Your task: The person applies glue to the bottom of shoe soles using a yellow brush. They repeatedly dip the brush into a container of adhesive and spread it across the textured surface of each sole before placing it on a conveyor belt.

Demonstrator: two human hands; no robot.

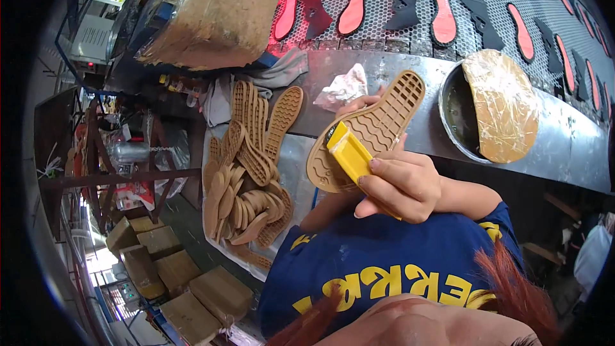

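A tan shoe sole (391, 106) with a grid and wavy tread is tilted in front of my chest, its tread side up. My left hand (360, 104) grips it from behind; only some fingers show past its far edge, and the rest is hidden. My right hand (407, 182) is closed around a flat yellow tool (351, 154) with a dark end. This tool lies across the near part of the sole, and its exact kind is unclear. To the left, a pile of similar tan soles (240, 208) rests on the metal table (301, 166).
A round metal pot (451, 115), partly covered by a taped cardboard lid (503, 106), stands at the right. Crumpled white cloth or paper (346, 88) lies beyond the sole. Behind runs a mesh conveyor (378, 0) with pink insoles (443, 19) and dark cut pieces. Cardboard boxes (160, 243) are stacked at lower left.
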